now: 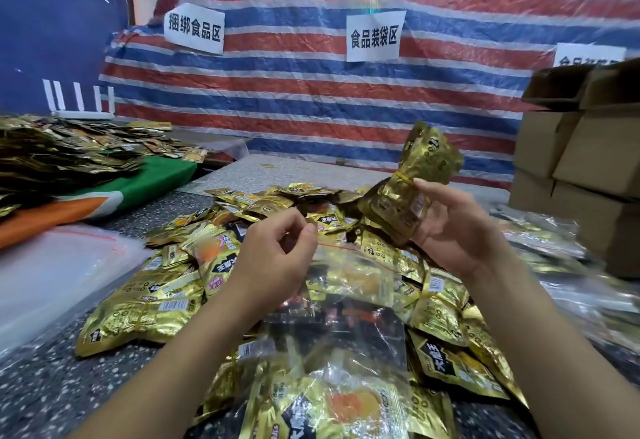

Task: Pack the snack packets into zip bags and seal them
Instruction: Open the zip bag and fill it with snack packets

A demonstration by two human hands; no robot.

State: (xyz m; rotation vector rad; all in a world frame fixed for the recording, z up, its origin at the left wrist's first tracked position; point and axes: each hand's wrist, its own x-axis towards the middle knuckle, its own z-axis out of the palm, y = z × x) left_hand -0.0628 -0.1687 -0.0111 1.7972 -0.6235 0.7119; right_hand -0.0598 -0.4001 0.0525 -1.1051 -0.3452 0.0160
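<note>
Right hand grips a banded bundle of gold snack packets above the heap on the bench; left hand pinches the clear zip bag below.

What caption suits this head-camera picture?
Right hand holds a banded bundle of gold snack packets; left hand pinches a clear zip bag.
</note>
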